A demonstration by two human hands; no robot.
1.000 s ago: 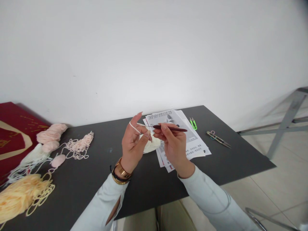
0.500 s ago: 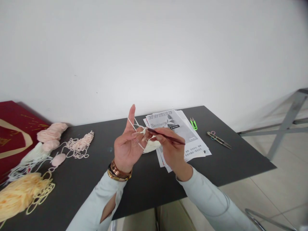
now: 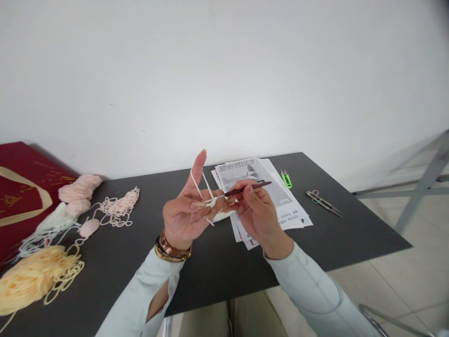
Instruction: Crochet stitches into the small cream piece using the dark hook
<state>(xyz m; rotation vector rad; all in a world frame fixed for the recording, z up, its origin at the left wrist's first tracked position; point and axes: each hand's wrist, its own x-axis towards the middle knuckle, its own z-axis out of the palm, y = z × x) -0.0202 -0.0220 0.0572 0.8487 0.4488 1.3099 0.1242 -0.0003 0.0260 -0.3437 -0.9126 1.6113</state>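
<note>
White yarn [image 3: 208, 186] loops over the raised index finger of my left hand [image 3: 187, 213]; its thumb and other fingers pinch a small white crocheted piece [image 3: 211, 202]. My right hand [image 3: 257, 210] is closed round a dark reddish-brown crochet hook [image 3: 249, 188], held almost level with its tip pointing left at the white stitches. Both hands are close together above the table. Behind and below the fingers shows part of a cream-white yarn mass [image 3: 224, 216], mostly hidden.
Printed sheets [image 3: 291, 213] lie stacked behind my right hand on the dark table [image 3: 217, 276]. Green thread snips [image 3: 286, 179] and scissors [image 3: 324, 203] are to the right. Pink yarn [image 3: 119, 206], yellow yarn [image 3: 31, 278], white yarn [image 3: 52, 224] and a red bag [image 3: 21, 196] are at left.
The hook has tilted, its handle end rising and its tip moving to the right. My right hand has turned with it. The yarn loop on my left index finger stands wider.
</note>
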